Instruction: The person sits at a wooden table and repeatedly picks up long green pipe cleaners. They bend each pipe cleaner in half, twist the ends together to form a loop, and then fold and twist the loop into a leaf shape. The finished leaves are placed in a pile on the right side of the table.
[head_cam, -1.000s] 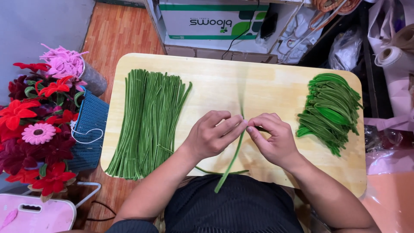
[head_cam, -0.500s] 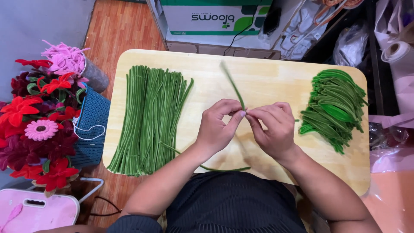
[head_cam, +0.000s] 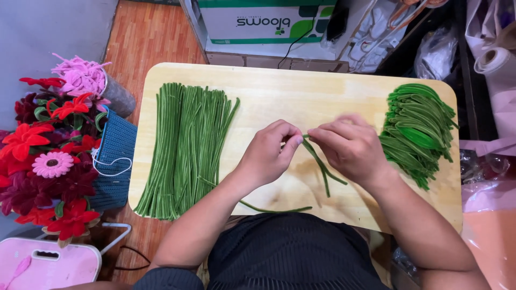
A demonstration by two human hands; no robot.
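My left hand [head_cam: 267,156] and right hand [head_cam: 352,147] pinch a folded green pipe cleaner [head_cam: 321,165] between fingertips above the wooden tabletop [head_cam: 301,96], between two green pipe-cleaner piles.

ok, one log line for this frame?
left hand pinching green pipe cleaner | right hand pinching same | straight bundle left | bent pile right

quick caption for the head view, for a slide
Both hands, left hand and right hand, pinch a folded green pipe cleaner over a wooden board.
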